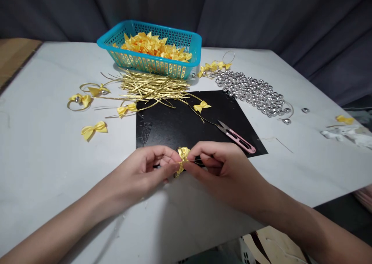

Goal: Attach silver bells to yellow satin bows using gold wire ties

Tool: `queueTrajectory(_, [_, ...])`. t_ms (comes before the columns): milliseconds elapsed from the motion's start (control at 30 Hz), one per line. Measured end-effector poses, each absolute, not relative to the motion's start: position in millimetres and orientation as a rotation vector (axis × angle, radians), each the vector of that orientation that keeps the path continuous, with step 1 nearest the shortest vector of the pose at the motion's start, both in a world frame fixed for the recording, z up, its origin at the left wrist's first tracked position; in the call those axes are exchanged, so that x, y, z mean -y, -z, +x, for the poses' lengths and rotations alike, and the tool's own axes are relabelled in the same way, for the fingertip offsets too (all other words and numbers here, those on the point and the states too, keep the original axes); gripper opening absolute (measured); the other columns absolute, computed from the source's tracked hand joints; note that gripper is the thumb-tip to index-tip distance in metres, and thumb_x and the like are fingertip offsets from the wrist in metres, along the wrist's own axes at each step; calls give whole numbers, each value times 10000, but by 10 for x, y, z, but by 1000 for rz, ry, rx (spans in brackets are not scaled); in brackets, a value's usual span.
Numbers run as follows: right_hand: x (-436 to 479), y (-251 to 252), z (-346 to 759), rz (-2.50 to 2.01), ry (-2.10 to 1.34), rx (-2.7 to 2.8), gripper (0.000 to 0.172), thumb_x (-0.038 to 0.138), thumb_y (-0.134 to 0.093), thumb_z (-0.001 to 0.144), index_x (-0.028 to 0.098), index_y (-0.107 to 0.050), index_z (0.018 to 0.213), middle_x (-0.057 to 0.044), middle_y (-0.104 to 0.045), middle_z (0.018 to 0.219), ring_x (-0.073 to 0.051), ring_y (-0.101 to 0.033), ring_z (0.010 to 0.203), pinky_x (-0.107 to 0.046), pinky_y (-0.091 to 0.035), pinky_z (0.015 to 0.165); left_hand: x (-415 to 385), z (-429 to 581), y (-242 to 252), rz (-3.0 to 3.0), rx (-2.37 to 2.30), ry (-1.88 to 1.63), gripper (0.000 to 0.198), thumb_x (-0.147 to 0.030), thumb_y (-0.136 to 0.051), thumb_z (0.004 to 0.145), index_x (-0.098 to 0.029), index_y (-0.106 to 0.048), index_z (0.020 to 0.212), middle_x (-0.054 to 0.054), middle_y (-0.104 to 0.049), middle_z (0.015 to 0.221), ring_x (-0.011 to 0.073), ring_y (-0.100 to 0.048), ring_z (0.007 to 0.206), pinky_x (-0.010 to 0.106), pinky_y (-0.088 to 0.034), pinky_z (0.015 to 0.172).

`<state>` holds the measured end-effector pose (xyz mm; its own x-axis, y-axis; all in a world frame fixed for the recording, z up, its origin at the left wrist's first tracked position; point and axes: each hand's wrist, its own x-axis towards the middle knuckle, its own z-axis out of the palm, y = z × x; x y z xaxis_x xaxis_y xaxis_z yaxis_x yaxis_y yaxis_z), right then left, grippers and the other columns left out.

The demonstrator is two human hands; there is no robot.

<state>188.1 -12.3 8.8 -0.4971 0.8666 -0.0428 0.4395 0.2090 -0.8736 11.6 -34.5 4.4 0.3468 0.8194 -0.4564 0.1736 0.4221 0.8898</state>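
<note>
Between my two hands, over the near edge of a black mat (180,124), is a yellow ribbon bow (183,153) with gold cord looped about it. My left hand (148,167) pinches the cord and the bow's left side between thumb and forefinger. From the other side my right hand (222,167) pinches a thin gold cord end, thumb and forefinger pressed together close to the bow. The fingertips hide part of the cord. Pink-handled thread snips (238,139) lie on the mat beyond my right hand, blades apart.
A blue basket (151,57) of yellow bows stands at the back, behind a pile of gold cords (154,85). Silver beads (252,91) spread to the right. Loose bows (94,130) lie at left. A bent wire (283,144) rests right of the mat.
</note>
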Motion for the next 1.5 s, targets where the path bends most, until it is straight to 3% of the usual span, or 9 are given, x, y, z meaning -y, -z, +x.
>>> queueTrajectory(100, [127, -94, 1883, -1217, -1232, 2051, 136, 139, -583, 771, 119, -575, 636, 100, -196, 491, -38, -193, 443, -181, -162, 400, 351, 113, -43, 1077, -1180, -536, 249, -394, -563, 774, -147, -585, 791, -23, -485, 620, 101, -406, 561, 206, -302, 494])
queueTrajectory(267, [137, -111, 1882, -1242, -1195, 2076, 126, 130, -543, 782, 128, -571, 659, 100, -189, 490, -43, -194, 438, -189, -162, 407, 373, 142, -18, 1097, -1174, -576, 299, -441, -590, 742, -187, -479, 631, -52, -397, 573, 92, -315, 502, 213, -224, 444])
queueTrajectory(533, [104, -104, 1870, -1218, -1251, 2016, 138, 138, -536, 788, 125, -552, 652, 111, -160, 482, -48, -171, 438, -204, -152, 415, 371, 188, 24, 1125, -1165, -668, 223, -399, -518, 798, -182, -546, 755, -19, -468, 636, 130, -411, 576, 236, -342, 528])
queueTrajectory(833, [123, -113, 1878, -1203, -1284, 1971, 125, 140, -537, 808, 122, -555, 686, 114, -161, 486, -43, -166, 436, -198, -150, 412, 405, 201, 52, 1034, -1163, -815, 213, -347, -529, 840, -173, -577, 728, -16, -505, 664, 117, -466, 644, 211, -387, 596])
queueTrajectory(1000, [110, -134, 1877, -1260, -1217, 1926, 86, 128, -560, 787, 124, -557, 701, 116, -173, 493, -40, -178, 434, -188, -170, 411, 408, 197, 67, 784, -1024, -829, 195, -318, -563, 841, -171, -621, 727, -35, -473, 604, 89, -408, 573, 183, -375, 560])
queueTrajectory(1167, [104, -134, 1877, -1270, -1197, 1914, 89, 129, -572, 777, 122, -565, 689, 117, -174, 487, -39, -174, 433, -187, -165, 408, 417, 212, 46, 847, -1108, -838, 151, -323, -608, 807, -181, -656, 787, -28, -529, 653, 92, -462, 607, 187, -396, 588])
queueTrajectory(1300, [110, -121, 1876, -1229, -1219, 1912, 81, 153, -580, 785, 117, -571, 713, 119, -163, 490, -41, -167, 439, -184, -175, 412, 416, 220, 65, 938, -1252, -880, 168, -331, -681, 743, -177, -616, 717, -28, -526, 656, 104, -466, 623, 195, -391, 574])
queueTrajectory(1500, [112, -128, 1861, -1241, -1262, 1873, 96, 146, -591, 785, 117, -552, 702, 122, -177, 488, -39, -180, 439, -184, -169, 408, 448, 207, 101, 732, -1007, -885, 130, -298, -589, 849, -204, -640, 776, -41, -545, 694, 69, -488, 670, 140, -397, 640])
